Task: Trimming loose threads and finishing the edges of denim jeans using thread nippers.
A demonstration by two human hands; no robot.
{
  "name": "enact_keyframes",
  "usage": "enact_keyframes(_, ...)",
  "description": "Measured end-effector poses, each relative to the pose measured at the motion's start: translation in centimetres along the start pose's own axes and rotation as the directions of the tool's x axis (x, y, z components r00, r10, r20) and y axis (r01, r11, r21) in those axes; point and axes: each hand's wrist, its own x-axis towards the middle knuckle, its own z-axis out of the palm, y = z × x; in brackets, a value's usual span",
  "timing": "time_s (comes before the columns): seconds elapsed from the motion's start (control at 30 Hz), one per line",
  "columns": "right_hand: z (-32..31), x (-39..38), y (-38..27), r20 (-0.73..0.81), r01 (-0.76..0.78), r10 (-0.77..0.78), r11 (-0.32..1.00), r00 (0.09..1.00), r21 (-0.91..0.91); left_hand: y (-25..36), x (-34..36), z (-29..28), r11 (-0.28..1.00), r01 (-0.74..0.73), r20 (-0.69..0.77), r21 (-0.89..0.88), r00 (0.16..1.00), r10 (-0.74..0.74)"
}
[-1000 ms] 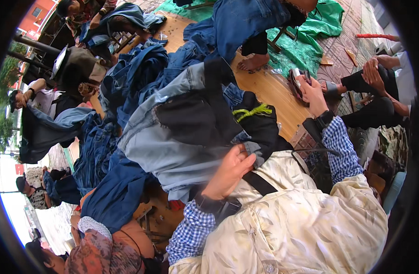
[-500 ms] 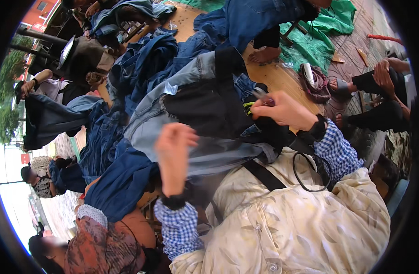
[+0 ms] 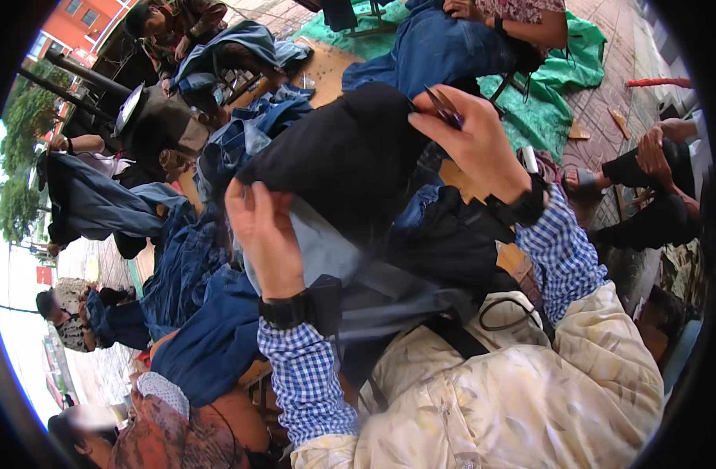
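A piece of black cloth (image 3: 342,152), part of a jeans garment, is stretched up between my hands. My left hand (image 3: 266,234) pinches its lower left edge between thumb and fingers. At the upper right corner, my right hand (image 3: 483,141) is closed round small thread snips (image 3: 444,108), whose dark blades point up past the fingers. Its thumb and fingertip are also at the cloth's edge. Beneath the black cloth hangs the garment's light blue denim (image 3: 317,227), partly hidden by my left hand. More dark cloth (image 3: 444,242) lies over my lap.
Heaped blue jeans (image 3: 182,250) lie on my left. Several people sit around with denim, one in a patterned top (image 3: 178,422) at the lower left. Beyond my hands are a wooden board (image 3: 330,70) and a green sheet (image 3: 533,109). Another person's hands (image 3: 658,148) rest at the right.
Both hands have risen, lifting the black cloth from where it lay spread over my lap. My left hand now grips its edge; my right, with the snips, has moved up to its far corner.
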Motion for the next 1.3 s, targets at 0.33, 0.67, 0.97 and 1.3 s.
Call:
enact_keyframes(0.33, 1.5, -0.3, 14.6, 0.003, -0.348, 0.348, 0.937, 0.937, -0.022, -4.8, -5.8, -4.3, 0.938, 0.27, -0.05, 0.217, 0.963, -0.265)
enact_keyframes(0.67, -4.5, -8.1, 10.8, 0.038, -0.69, 0.697, 0.697, 0.716, 0.196, -1.7, -10.2, 0.4, 0.517, -0.219, 0.241, 0.827, 0.97, 0.025)
enact_keyframes(0.97, -6.3, -13.2, 12.2, 0.141, -0.871, 0.86, 0.476, 0.49, 0.124, -4.1, -12.5, 5.9, 0.669, -0.387, 0.6, 0.634, 0.793, -0.11)
enact_keyframes(1.3, -7.8, -14.1, 10.2, 0.364, -0.821, 0.768, 0.349, 0.527, 0.451, -3.7, -13.6, 3.5, 0.515, 0.737, 0.184, 0.438, 0.488, -0.854)
